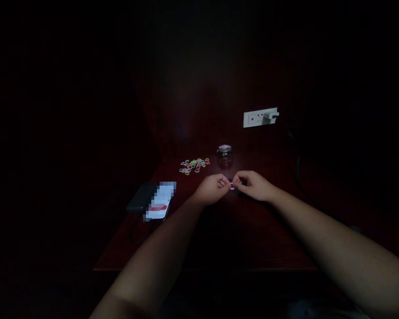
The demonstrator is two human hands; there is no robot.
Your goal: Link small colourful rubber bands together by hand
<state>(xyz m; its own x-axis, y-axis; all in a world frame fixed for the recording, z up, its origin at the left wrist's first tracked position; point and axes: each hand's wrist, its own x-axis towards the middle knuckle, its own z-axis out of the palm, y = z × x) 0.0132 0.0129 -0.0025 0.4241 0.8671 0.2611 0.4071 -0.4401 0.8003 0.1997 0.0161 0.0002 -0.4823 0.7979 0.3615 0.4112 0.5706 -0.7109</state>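
The left hand (211,189) and right hand (255,186) are pinching a small pink ring-shaped band (232,188) over the dark-red wooden bench (246,239), apparently working it, the next move likely calling for steady fingertip control.

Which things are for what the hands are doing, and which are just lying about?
In the job:
- left hand and right hand
- pink band, at their fingertips
- coloured bands, probably
- jar, maybe; I can't be sure

Probably just there:
- phone
- black slab beside it
- wall socket and plug
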